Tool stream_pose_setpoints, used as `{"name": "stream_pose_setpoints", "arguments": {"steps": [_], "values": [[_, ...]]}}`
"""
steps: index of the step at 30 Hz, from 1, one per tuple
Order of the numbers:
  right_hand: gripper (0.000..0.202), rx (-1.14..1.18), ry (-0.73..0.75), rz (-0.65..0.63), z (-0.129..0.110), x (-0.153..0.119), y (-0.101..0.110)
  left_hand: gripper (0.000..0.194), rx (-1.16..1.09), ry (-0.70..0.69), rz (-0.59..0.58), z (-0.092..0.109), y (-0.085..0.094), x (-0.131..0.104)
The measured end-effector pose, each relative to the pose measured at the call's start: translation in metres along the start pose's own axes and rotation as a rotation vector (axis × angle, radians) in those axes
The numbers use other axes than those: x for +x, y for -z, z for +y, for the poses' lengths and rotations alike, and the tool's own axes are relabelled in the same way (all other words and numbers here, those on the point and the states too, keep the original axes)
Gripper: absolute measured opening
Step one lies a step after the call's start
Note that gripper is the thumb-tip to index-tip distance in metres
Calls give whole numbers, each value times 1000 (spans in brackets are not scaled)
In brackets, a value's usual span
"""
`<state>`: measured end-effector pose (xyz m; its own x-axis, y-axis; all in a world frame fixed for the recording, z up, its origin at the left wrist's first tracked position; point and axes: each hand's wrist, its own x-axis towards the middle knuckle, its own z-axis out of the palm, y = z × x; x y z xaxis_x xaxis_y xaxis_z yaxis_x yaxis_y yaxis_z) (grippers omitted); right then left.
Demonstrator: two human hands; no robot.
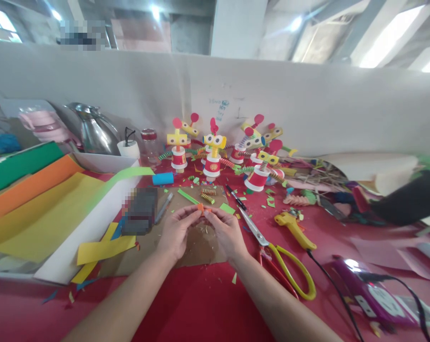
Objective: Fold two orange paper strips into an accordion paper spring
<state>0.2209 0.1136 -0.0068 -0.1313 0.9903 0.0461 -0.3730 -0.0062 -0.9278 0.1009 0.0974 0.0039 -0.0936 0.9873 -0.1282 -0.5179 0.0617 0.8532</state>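
Note:
My left hand and my right hand meet over the brown cardboard, both pinching one small orange paper piece between thumbs and fingers. Just beyond them lie a green paper strip and folded paper springs. A green scrap is beside my right fingers. Scissors with yellow and red handles lie open to the right, near a black pen. A grey pen rests left of my left hand.
Several paper-and-cup figures stand at the back. A yellow glue gun with its cord and a purple device are at right. Left are a box of coloured sheets, a blue roll and a metal jug.

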Motion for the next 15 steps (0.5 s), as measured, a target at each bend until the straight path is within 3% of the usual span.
{"name": "stream_pose_setpoints", "arguments": {"steps": [7, 15], "values": [[21, -81, -106, -98, -10, 3, 4, 24, 170, 90, -144, 11, 11, 5], [18, -17, -44, -45, -4, 0, -1, 27, 44, -26, -21, 1, -1, -2]]}}
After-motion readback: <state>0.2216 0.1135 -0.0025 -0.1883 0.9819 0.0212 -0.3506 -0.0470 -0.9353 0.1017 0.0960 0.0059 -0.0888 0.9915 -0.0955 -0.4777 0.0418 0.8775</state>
